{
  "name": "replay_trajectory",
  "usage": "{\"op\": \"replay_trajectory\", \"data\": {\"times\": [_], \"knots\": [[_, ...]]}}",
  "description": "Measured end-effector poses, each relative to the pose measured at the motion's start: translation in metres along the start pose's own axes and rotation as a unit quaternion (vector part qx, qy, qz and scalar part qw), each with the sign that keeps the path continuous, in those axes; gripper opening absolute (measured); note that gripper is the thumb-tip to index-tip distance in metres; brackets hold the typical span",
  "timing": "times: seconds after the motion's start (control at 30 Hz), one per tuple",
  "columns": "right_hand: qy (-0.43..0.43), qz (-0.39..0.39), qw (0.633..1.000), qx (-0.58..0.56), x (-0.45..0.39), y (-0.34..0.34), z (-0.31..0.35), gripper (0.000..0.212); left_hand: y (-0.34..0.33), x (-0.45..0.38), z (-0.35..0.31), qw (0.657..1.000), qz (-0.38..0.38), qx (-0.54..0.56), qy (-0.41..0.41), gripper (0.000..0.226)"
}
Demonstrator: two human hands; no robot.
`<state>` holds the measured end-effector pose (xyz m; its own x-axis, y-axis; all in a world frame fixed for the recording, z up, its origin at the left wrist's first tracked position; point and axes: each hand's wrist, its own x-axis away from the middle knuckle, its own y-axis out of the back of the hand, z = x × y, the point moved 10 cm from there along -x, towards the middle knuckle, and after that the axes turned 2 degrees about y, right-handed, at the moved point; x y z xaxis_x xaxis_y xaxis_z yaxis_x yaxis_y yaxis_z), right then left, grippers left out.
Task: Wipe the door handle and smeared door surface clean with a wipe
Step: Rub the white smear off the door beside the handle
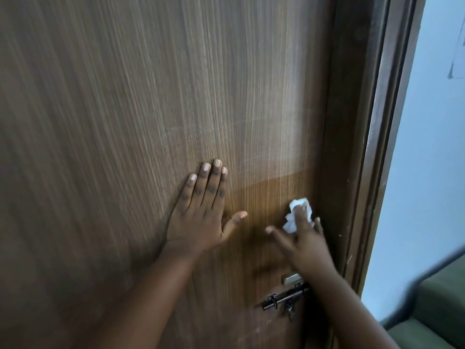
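Note:
A brown wood-grain door (pixel 151 109) fills most of the view. My left hand (pixel 201 210) lies flat against it, fingers spread and pointing up, holding nothing. To its right, my right hand (pixel 304 245) presses a crumpled white wipe (pixel 297 212) against the door near its right edge; the hand is motion-blurred. A pale hazy patch (pixel 271 137) shows on the door above the wipe. Below my right wrist sits a dark sliding bolt latch (pixel 284 299) with a metal plate (pixel 290 278) above it, partly hidden by my forearm. No lever handle is visible.
The dark door frame (pixel 372 147) runs down the right side of the door. Beyond it is a pale blue wall (pixel 432 147). A green upholstered seat (pixel 437 311) stands at the bottom right.

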<state>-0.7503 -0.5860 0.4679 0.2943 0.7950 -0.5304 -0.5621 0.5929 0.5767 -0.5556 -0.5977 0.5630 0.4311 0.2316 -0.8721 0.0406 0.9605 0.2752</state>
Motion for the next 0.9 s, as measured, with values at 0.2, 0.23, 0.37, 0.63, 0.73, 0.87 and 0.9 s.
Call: {"op": "replay_trajectory", "data": {"times": [0.2,0.23,0.37,0.63,0.73,0.87,0.9], "knots": [[-0.005,-0.124,0.991,-0.059,-0.019,0.045,-0.008,0.047,0.002,-0.001,0.0,1.0,0.0,-0.01,-0.001,0.089],[0.013,-0.107,0.994,-0.028,-0.022,0.034,-0.002,0.044,0.003,-0.001,0.0,1.0,0.0,-0.008,-0.001,0.089],[0.022,-0.141,0.99,0.007,-0.02,0.016,0.008,0.033,0.001,0.002,-0.002,1.0,0.0,0.006,-0.002,0.088],[0.076,-0.064,0.994,0.053,0.001,-0.021,0.063,0.035,-0.007,0.006,-0.009,1.0,0.004,0.017,0.004,0.088],[0.094,-0.018,0.991,0.093,0.004,-0.026,0.069,0.04,-0.008,0.006,-0.009,1.0,0.016,0.016,0.001,0.09],[0.134,0.016,0.98,0.146,0.0,-0.015,0.07,0.038,-0.009,0.006,-0.009,0.999,0.043,0.032,0.002,0.088],[0.145,0.022,0.976,0.159,-0.001,-0.013,0.072,0.038,-0.007,0.006,-0.008,0.998,0.053,0.038,0.001,0.088]]}}
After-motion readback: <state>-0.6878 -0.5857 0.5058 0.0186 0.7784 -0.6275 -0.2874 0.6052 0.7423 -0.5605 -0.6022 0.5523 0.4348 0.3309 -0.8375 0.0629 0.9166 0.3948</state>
